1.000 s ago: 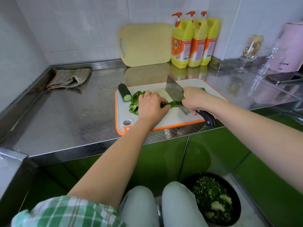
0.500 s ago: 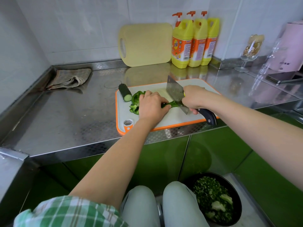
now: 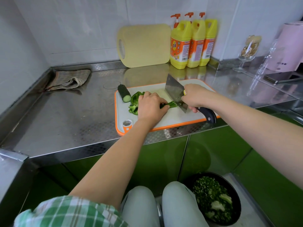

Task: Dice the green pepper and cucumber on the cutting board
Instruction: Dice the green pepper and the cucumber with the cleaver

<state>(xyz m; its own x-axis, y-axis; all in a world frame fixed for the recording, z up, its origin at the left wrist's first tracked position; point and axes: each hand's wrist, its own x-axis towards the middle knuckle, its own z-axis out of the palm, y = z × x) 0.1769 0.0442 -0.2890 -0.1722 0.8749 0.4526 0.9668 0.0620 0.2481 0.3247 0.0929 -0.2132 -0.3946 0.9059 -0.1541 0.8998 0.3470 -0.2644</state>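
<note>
A white cutting board (image 3: 177, 118) with an orange rim lies on the steel counter. My left hand (image 3: 150, 106) presses down a bundle of green pepper strips (image 3: 171, 104), fingers curled over them. More pepper pieces (image 3: 135, 99) lie to the left of that hand. A short piece of cucumber (image 3: 124, 95) rests at the board's far left corner. My right hand (image 3: 194, 96) grips a cleaver (image 3: 174, 93) by its dark handle; the blade's edge meets the free end of the strips.
A yellow board (image 3: 144, 45) leans on the wall beside three yellow detergent bottles (image 3: 193, 45). A folded cloth (image 3: 68, 80) lies at the back left. A glass (image 3: 248, 51), a phone (image 3: 282, 77) and a pink appliance (image 3: 290, 46) stand right. A black bowl of chopped greens (image 3: 213, 199) sits on the floor.
The cleaver has kept working at the strip ends with only slight motion. My left hand holds the same spot on the strips.
</note>
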